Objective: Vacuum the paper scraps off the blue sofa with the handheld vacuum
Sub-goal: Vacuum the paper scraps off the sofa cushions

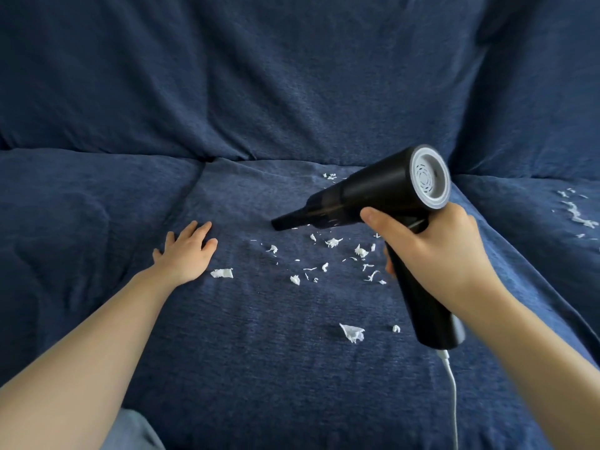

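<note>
My right hand (435, 251) grips the handle of a black handheld vacuum (376, 190), whose narrow nozzle (285, 221) points left and down, just above the seat of the blue sofa (259, 368). Several white paper scraps (331, 254) lie scattered on the middle seat cushion below and right of the nozzle. Larger scraps lie near my left wrist (222, 273) and toward the front (352, 332). My left hand (186, 250) rests flat on the cushion, fingers spread, left of the scraps.
More scraps sit on the right cushion (576, 214) and a few near the backrest seam (330, 176). A white cable (453, 397) hangs from the vacuum's handle base down toward the front edge. The sofa backrest (292, 76) rises behind.
</note>
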Tool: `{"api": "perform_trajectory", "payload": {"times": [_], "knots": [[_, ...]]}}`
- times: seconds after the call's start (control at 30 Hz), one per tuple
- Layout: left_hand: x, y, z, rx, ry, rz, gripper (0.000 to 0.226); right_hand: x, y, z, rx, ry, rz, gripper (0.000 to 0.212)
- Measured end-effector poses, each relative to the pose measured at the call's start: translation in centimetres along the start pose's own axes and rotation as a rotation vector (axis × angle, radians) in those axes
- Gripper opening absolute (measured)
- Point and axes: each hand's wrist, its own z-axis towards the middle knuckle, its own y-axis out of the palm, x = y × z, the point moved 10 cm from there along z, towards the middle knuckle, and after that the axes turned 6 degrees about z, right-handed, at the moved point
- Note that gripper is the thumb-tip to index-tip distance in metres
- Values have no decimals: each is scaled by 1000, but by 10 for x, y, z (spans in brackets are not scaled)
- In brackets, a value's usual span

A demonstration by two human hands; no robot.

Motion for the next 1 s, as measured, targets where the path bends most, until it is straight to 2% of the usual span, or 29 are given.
{"api": "perform_trajectory", "payload": {"times": [0.17, 0.33, 0.47, 0.6, 0.77, 1.0], "knots": [[-3, 1, -3, -7, 32, 13, 55, -11, -14, 1, 92, -49, -101, 51], [-4, 1, -4, -11, 34, 15, 55, -17, 5, -16, -85, -6, 110, 55], [-3, 0, -4, -2, 18, 19, 54, -24, 22, -23, -199, 1, 161, 54], [-3, 1, -4, -1, 4, 23, 55, -19, 14, -15, -137, -8, 64, 59], [-2, 1, -1, 19, -12, 20, 54, -10, -3, -3, -55, -21, 21, 55], [-2, 0, -1, 34, -23, 26, 54, -8, 1, -10, -169, -8, 84, 60]]}}
